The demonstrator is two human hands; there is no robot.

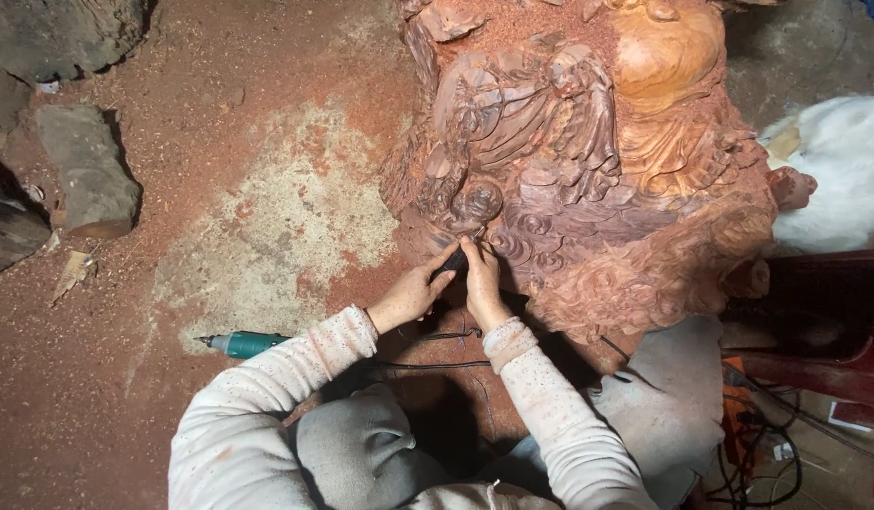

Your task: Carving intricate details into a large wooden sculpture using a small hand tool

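- Both my hands were bunched together at the foot of the carving: my left hand (pixel 410 295) and my right hand (pixel 481 280) were curled close around a small dark hand tool (pixel 450 263), fingers nearly shut on it, its tip pressed to the wood
- Which part of the tool each hand gripped I could not tell, since my fingers hid most of it
- The red wood carving (pixel 588 161) stood right in front of me on the ground, a big block of curls, folds and figures, and the tool met it low on its near left side
- I judged the carving far too heavy to shift by hand, hard and stiff, but with thin raised edges that could chip; the tool seemed small, light and rigid, best held low near its tip with both hands for control
- Red sawdust (pixel 220 378) covered the floor, which probably made it slippery
- A teal power tool (pixel 243 344) lay on the floor beside my left sleeve, with dark cables (pixel 437 364) running under my forearms
- Rough stones (pixel 87 170) sat well apart to the left
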